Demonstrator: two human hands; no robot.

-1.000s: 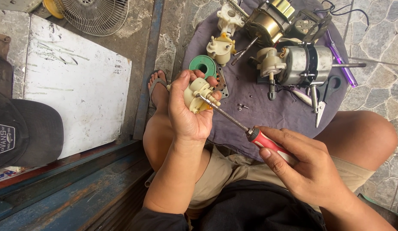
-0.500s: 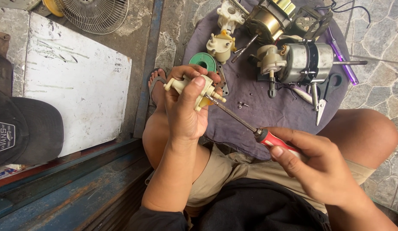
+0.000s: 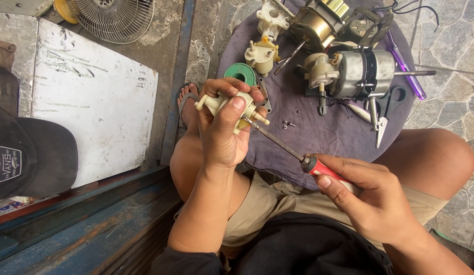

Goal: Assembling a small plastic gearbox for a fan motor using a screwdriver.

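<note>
**Part turned over, screwdriver back on it**

Over the last second the left hand [image 3: 224, 130] rolled the cream plastic gear housing [image 3: 232, 104] round and raised it above the purple cloth [image 3: 318, 135]. The right hand [image 3: 372, 196] stays wrapped round the red-handled screwdriver [image 3: 298, 155], tip touching the housing, so looks like another screw's getting worked

We see a grey metal fan motor [image 3: 362, 71] on purple cloth [image 3: 318, 137], a green wire spool [image 3: 240, 75], a white board [image 3: 91, 91], and a black cap [image 3: 30, 155].
</note>
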